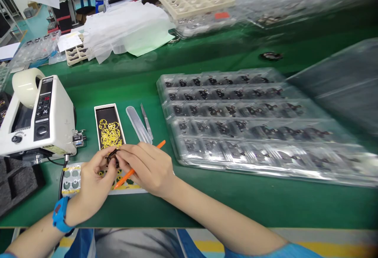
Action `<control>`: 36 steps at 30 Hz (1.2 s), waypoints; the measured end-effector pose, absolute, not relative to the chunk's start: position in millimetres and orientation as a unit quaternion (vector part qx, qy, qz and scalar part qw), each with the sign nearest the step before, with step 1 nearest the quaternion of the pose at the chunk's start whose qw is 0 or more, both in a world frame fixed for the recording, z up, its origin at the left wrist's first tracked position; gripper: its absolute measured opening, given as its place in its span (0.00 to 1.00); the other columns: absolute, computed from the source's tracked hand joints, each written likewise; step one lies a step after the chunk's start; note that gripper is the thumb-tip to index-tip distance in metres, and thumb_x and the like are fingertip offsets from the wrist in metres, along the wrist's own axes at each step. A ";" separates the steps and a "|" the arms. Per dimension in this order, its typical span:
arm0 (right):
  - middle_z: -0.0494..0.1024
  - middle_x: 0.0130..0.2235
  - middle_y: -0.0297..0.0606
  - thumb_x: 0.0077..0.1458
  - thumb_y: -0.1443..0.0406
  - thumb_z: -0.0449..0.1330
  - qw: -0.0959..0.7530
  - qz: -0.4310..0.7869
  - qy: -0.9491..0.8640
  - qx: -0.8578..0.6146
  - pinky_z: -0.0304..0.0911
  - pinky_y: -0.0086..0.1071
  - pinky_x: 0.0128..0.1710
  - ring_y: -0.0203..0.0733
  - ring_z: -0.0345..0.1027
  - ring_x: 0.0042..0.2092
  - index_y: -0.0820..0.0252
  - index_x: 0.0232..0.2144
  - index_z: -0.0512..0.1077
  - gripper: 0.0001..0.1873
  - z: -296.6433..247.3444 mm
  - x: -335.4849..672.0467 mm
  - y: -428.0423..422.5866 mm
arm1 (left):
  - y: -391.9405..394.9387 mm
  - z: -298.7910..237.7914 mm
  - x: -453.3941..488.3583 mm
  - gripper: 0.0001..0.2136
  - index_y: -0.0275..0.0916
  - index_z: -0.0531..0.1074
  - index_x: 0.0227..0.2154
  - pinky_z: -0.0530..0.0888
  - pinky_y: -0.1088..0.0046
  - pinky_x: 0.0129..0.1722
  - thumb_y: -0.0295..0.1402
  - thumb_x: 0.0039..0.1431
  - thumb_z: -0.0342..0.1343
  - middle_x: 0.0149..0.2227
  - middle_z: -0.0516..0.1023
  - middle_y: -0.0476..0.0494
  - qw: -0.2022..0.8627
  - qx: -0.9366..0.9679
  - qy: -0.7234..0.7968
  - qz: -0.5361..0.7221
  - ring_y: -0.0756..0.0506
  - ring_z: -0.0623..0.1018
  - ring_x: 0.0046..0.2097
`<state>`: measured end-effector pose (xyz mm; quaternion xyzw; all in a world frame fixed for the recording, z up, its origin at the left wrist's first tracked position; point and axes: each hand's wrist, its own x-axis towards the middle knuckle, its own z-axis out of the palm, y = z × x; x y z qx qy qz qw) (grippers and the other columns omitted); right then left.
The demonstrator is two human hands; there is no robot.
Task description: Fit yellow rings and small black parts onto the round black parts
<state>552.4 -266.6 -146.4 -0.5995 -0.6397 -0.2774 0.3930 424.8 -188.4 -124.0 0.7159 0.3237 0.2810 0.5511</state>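
My left hand and my right hand meet over the green table, both pinching a small black part. An orange stick lies through the fingers of my right hand, its tip pointing down left. Just behind the hands stands a narrow black tray with several yellow rings. Under the hands lies a sheet with round stickers. A blue band is on my left wrist.
A white tape dispenser stands at the left. Tweezers and a clear cap lie beside the black tray. A large clear blister tray filled with black parts is at the right. Plastic bags and beige trays are at the back.
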 end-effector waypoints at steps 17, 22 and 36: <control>0.70 0.28 0.30 0.64 0.67 0.50 0.500 0.146 -0.589 -0.618 0.57 0.25 0.24 0.32 0.62 0.26 0.57 0.37 0.65 0.05 -132.4 566.5 -273.5 | -162.6 -118.2 431.9 0.08 0.36 0.71 0.25 0.69 0.79 0.26 0.32 0.44 0.65 0.22 0.74 0.51 0.733 0.566 0.323 0.195 0.52 0.72 0.24; 0.71 0.31 0.33 0.65 0.68 0.48 0.480 0.167 -0.651 -0.564 0.58 0.27 0.27 0.34 0.63 0.29 0.58 0.37 0.65 0.06 -131.3 566.0 -274.7 | -161.6 -110.9 428.5 0.07 0.36 0.71 0.23 0.72 0.76 0.23 0.30 0.43 0.64 0.23 0.73 0.51 0.777 0.541 0.295 0.130 0.51 0.73 0.22; 0.55 0.23 0.27 0.66 0.63 0.42 0.467 0.344 -0.574 -0.578 0.46 0.27 0.24 0.33 0.47 0.24 0.56 0.24 0.51 0.16 -126.4 561.8 -274.5 | -163.0 -113.2 428.4 0.07 0.35 0.69 0.23 0.64 0.81 0.18 0.29 0.43 0.63 0.19 0.67 0.54 0.726 0.596 0.320 0.123 0.55 0.65 0.18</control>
